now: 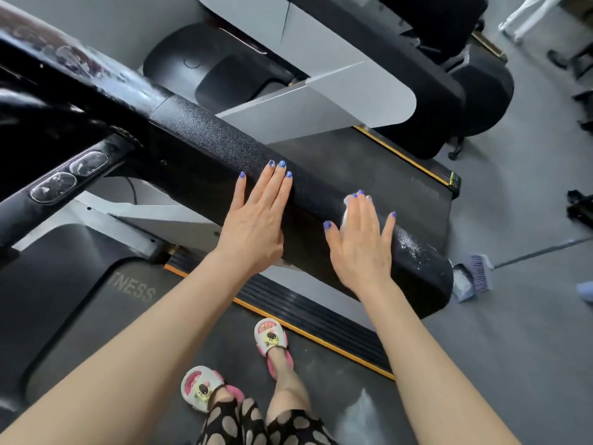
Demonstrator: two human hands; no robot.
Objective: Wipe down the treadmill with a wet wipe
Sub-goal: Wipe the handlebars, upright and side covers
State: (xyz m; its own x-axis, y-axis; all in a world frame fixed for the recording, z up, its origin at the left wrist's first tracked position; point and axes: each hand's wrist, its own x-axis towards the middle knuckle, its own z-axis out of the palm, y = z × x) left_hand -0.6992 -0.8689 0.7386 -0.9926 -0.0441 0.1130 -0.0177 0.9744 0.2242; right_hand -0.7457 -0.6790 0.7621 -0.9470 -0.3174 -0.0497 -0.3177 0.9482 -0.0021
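A thick black textured handrail [211, 139] of the treadmill runs from upper left to lower right. My left hand [253, 220] lies flat on its middle with straight fingers. Further right, my right hand [362, 242] presses a white wet wipe [348, 203] flat against the rail; only the wipe's edge shows past my fingers. Wet streaks glisten on the rail's end [414, 248] and on the glossy console arm [80, 62] at upper left. The grey running belt [96, 316] lies below, and I stand on it in slippers.
A second treadmill [426, 101] with grey uprights stands beyond the rail. A broom and dustpan [475, 277] lie on the floor at right. Chair legs and a person's legs show at the top right. An orange-edged side strip [321, 319] borders the belt.
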